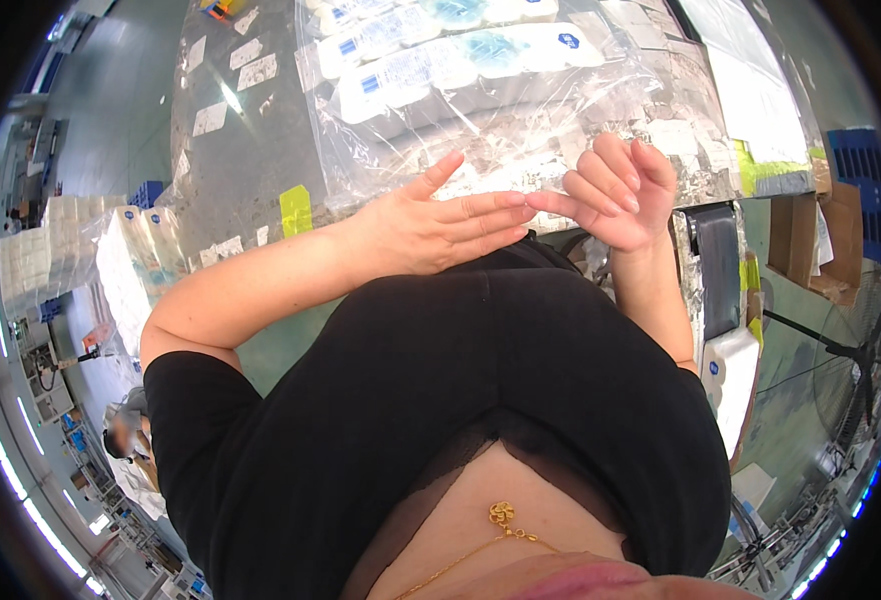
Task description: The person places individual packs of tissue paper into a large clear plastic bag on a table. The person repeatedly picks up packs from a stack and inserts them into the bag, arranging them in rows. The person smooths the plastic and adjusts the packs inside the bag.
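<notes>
My left hand (448,229) is held flat above the near edge of the worktable, back toward me, thumb apart and fingers straight. My right hand (624,196) is raised beside it with several fingers curled and one stretched out, its tip meeting the left fingertips. Nothing shows in either hand. Beyond them, a large clear plastic bag (440,127) lies on the table, with white multi-roll tissue packs (470,64) inside, printed in blue. The bag's near end is loose and wrinkled just past my fingers.
The worktable (260,161) has torn paper labels and yellow-green tape (296,211). Wrapped tissue packs (140,247) stand at the left. On the right are a white sheet (752,75), a conveyor belt (714,270), a cardboard box (815,244) and a fan (853,352). Another person (122,435) is at far left.
</notes>
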The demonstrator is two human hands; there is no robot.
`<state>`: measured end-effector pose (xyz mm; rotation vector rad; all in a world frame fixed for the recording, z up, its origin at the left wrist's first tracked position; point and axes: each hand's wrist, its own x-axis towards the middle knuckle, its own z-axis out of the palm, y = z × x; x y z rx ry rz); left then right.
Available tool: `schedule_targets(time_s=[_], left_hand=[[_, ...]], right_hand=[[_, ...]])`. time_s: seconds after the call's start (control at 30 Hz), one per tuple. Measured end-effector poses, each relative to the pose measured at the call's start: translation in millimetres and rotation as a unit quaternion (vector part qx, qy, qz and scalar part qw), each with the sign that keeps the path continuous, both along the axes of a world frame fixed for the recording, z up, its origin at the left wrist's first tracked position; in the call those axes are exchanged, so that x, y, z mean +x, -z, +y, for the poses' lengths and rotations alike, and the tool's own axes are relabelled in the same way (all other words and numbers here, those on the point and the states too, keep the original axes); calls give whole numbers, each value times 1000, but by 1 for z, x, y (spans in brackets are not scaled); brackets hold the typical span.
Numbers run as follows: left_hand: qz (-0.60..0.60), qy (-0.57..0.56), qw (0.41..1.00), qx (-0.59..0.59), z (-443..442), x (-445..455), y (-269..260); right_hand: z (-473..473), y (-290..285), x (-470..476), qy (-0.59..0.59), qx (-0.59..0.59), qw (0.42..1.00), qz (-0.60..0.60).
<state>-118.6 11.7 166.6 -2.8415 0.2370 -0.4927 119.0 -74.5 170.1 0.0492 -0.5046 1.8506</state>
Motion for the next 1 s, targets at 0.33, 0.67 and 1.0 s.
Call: schedule_targets(time_s=[0.33,0.67,1.0], left_hand=[[-33,24,998,-42,0,1,0],[60,-51,985,-155,-4,-2,-7],[20,-69,993,-92,-3,-2,8]], right_hand=[[6,1,-2,24,111,987,-113],[7,-17,-12,75,114,972,-191],[5,19,-9,67,-85,992,-69]])
